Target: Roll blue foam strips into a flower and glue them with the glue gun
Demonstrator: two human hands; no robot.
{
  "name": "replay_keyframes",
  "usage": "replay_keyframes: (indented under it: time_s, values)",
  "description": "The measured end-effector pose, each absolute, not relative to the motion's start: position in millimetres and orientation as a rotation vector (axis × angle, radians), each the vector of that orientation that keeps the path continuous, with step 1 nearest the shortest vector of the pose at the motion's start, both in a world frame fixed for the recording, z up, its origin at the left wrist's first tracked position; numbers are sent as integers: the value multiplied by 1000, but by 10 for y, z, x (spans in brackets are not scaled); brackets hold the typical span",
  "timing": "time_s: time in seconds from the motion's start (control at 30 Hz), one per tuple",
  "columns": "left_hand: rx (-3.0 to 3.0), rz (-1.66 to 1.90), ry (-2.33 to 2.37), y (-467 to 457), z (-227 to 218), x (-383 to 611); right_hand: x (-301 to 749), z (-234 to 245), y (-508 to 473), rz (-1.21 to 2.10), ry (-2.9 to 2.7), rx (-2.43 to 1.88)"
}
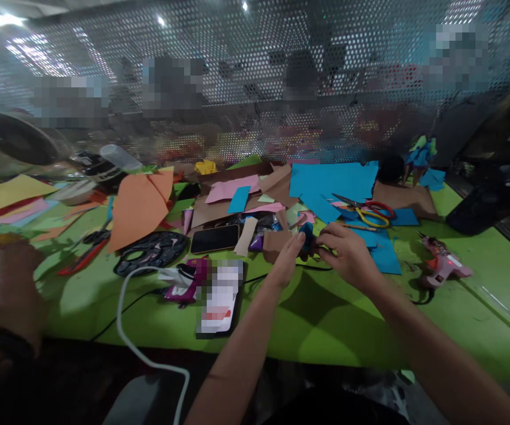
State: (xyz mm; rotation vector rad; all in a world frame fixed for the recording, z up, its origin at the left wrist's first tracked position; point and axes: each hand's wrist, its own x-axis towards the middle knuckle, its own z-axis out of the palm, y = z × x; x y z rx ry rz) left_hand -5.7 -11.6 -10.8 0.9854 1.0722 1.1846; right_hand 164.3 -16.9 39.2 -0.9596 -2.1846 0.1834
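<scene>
Between my two hands is a small piece of blue paper (307, 235), curled or folded, raised a little over the green table (321, 336). My left hand (287, 260) pinches its left side with thumb and fingers. From the right, my right hand (346, 254) closes its fingertips on the same piece; the exact grip is partly hidden. Brown paper (274, 243) lies just behind my left hand. Beyond my right hand rest scissors (372, 215) with red and yellow handles, on large blue sheets (334, 182).
A pink glue gun (447, 265) lies at right. Left of my hands are a dark phone (215, 238), a lit phone (224, 298) with a white cable (124, 330), and orange paper (142, 206). Another person's arm (11, 289) rests at far left. A perforated metal screen (246, 77) stands behind.
</scene>
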Motion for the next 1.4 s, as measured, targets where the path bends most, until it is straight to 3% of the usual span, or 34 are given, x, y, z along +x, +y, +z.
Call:
replay_keyframes:
  time_s: [0.57,1.4]
  values:
    - [1129,1113,1013,-136,-75,-67,1675,398,-152,345,-2095,-970]
    - [1142,1092,1109,-192,70,-57,1648,439,-199,258,-2038,-1001]
